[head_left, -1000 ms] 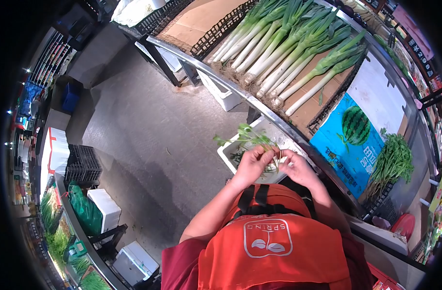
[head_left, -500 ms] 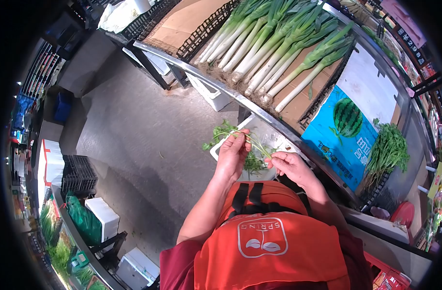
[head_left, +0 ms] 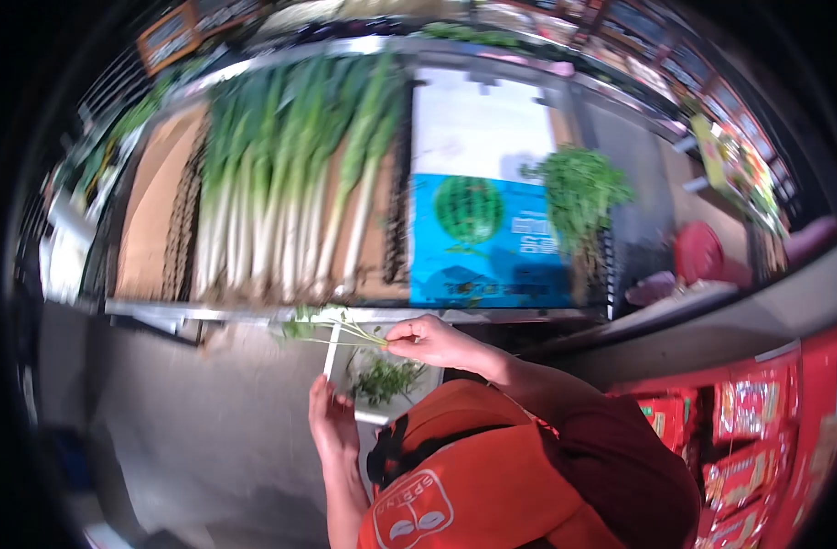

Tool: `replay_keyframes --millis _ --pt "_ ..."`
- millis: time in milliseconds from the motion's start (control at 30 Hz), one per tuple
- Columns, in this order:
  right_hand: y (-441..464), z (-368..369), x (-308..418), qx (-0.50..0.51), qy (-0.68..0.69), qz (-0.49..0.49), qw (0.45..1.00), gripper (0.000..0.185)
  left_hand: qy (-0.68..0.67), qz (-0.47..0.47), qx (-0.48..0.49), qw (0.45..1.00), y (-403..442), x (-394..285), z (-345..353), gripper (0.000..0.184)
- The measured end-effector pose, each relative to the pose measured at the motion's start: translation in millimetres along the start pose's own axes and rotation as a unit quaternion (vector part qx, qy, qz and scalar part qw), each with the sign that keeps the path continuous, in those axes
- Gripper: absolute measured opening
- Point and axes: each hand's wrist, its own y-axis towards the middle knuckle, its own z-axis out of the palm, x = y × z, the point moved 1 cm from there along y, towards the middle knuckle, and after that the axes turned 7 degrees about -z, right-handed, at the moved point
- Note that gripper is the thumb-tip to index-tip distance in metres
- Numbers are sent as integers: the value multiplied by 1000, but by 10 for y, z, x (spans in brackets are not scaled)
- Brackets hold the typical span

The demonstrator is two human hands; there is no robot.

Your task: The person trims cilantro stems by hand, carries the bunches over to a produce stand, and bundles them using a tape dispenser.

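My right hand [head_left: 428, 340] pinches a few thin herb stems [head_left: 353, 331], which look like coriander; their leafy ends point left, along the counter edge. My left hand [head_left: 332, 412] is lower and to the left, apart from the stems, fingers loosely bent and nothing visible in them. Below both hands is a white box [head_left: 332, 352] with loose green leaves [head_left: 382, 380] inside, partly hidden by my orange apron [head_left: 473, 467].
Leeks [head_left: 281, 210] lie in a row on the counter ahead. Right of them are a blue watermelon-print carton sheet [head_left: 446, 274] and a bunch of leafy herbs [head_left: 583, 188]. Red packaged goods [head_left: 748, 476] stand at lower right. Grey floor [head_left: 199, 421] extends left.
My view has turned right, so the counter now runs straight across. My left hand has let go of the stems and dropped lower; my right hand holds them out above the box.
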Motion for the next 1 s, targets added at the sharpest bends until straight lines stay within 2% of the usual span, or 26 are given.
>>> replay_keyframes --millis 100,133,167,200,233,267,300,367,400,433,533,633,733,767,867,1000 --pt "-81 -524 -18 -142 125 -5 982 16 27 -22 33 999 9 6 111 15" --pt "-139 -778 198 -171 87 93 977 17 34 -26 39 998 2 10 163 13" --pt "-203 -970 99 -224 24 20 974 17 45 -27 53 997 38 63 116 14" --pt "-312 -1203 111 -269 75 -50 959 18 59 -31 63 996 71 90 144 15" --pt "-379 -1418 135 -358 47 -1 933 19 72 -36 72 994 97 116 171 15" --pt "-455 -1656 162 -410 -105 -9 906 18 80 -41 76 993 116 141 208 15" --pt "-540 -1892 188 -450 -254 -14 856 18 89 -45 78 992 132 168 245 15" --pt "-706 -2398 -131 -556 -103 -54 823 17 106 -53 86 989 161 235 308 13" --pt "-826 -2562 -66 -548 -310 -78 773 17 108 -62 83 989 192 269 323 12" --pt "-954 -2795 -257 -566 -371 -137 723 17 108 -70 78 989 214 310 335 10" --pt "-1473 -3530 -1372 -476 -673 13 566 18 114 -83 76 987 239 377 429 8" --pt "-1546 -3356 -1131 -556 -459 215 659 23 127 -81 66 986 266 400 484 8" --pt "-1546 -3254 -937 -577 -533 124 606 35 134 -80 55 986 254 407 563 8" --pt "-1565 -3311 -1038 -555 -570 79 600 52 134 -80 55 986 271 417 571 8" --pt "-1397 -3415 -1113 -520 -512 114 674 65 157 -80 51 983 320 472 565 7" --pt "-1104 -3291 -1233 -503 -461 337 649 107 169 -77 53 981 301 513 643 7"
